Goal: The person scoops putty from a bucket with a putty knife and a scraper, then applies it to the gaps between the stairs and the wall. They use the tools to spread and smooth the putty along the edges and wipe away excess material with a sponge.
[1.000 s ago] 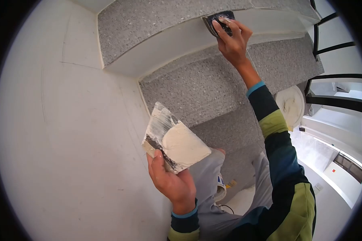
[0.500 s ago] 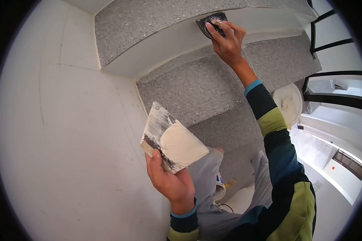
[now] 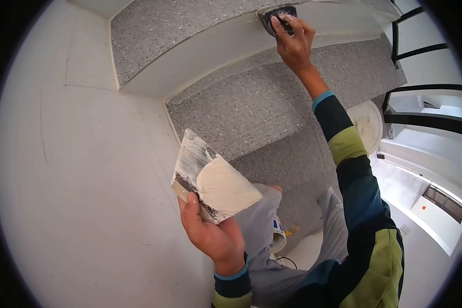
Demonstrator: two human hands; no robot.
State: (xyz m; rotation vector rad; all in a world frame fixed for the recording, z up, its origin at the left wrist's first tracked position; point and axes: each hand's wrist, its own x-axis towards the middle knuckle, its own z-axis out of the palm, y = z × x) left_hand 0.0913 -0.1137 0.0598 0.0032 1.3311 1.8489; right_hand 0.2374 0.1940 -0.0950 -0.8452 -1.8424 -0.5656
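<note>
My left hand [image 3: 210, 233] grips a flat plate [image 3: 187, 167] from below, thumb over its near edge. A thick mound of cream-coloured paste [image 3: 227, 187] sits on the plate, and a thinner smear coats its far corner. Up at the top, my right hand [image 3: 295, 43] is closed on a small dark scraper [image 3: 277, 20], pressed against the white stair riser [image 3: 210, 51] just under the upper speckled step. Pale residue marks the scraper and my fingertips.
Speckled grey stair treads [image 3: 251, 108] run across the middle. A white wall [image 3: 92, 179] borders them on the left. On the right are a round pale bucket or lid [image 3: 365, 126] and a black-framed railing [image 3: 426, 123]. A small white container [image 3: 278, 238] stands between my legs.
My right hand and the scraper have moved slightly up and to the right along the riser. My left hand, with the plate, appears a little further left as the whole view shifts.
</note>
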